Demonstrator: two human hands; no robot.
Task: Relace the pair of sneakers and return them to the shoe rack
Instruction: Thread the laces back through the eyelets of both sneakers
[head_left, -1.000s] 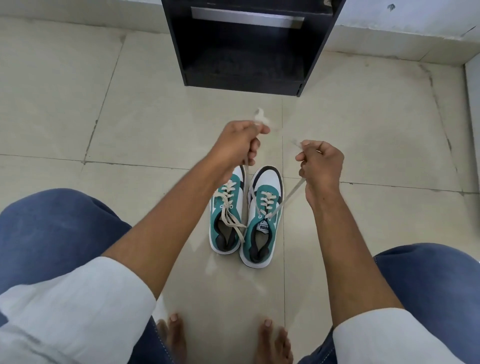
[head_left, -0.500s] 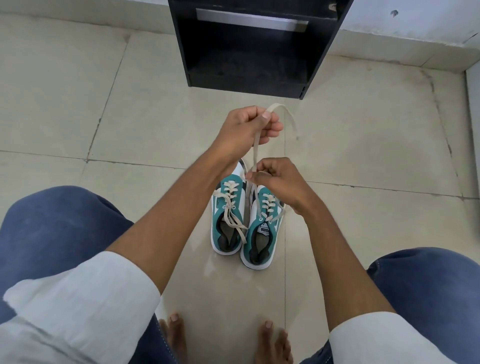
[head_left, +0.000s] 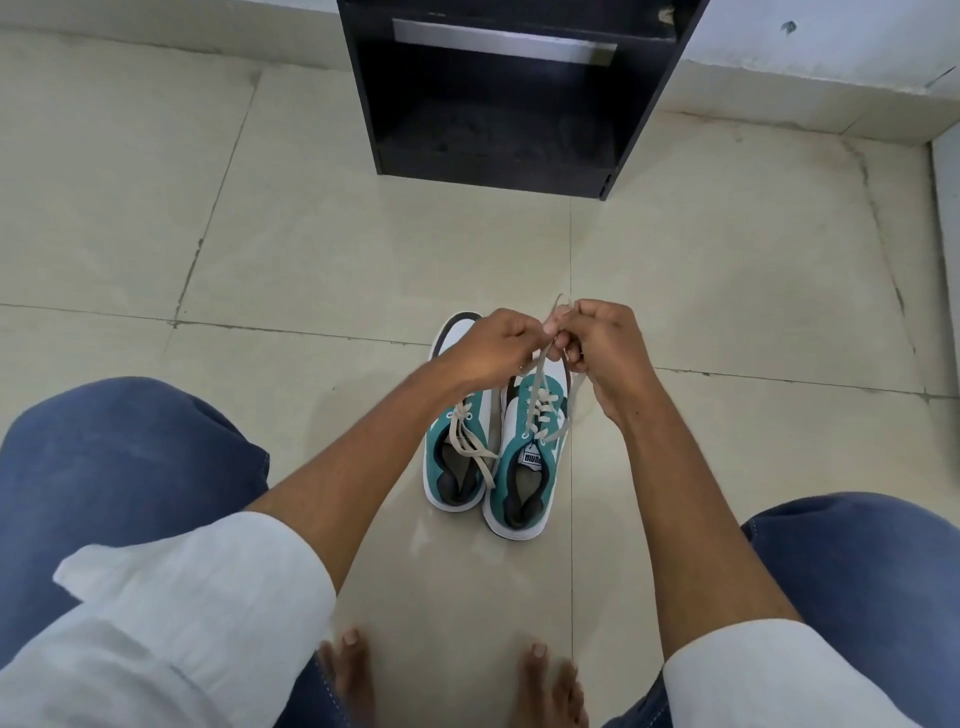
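Observation:
Two teal and white sneakers stand side by side on the tiled floor, toes pointing away from me. The left sneaker (head_left: 457, 457) has its cream laces lying loose over the opening. Above the toe of the right sneaker (head_left: 524, 467), my left hand (head_left: 493, 348) and my right hand (head_left: 602, 343) meet, both pinching that shoe's cream lace (head_left: 540, 374). The lace ends run up from the eyelets to my fingers. My hands hide both toe caps in part.
A black shoe rack (head_left: 498, 98) stands open against the wall straight ahead, its bottom shelf bare. My knees in blue jeans flank the shoes, and my bare feet (head_left: 353, 670) rest on the tiles below them.
My hands were apart, pulling the lace ends out sideways. They then came together and dropped lower over the right sneaker's toe, still holding the lace.

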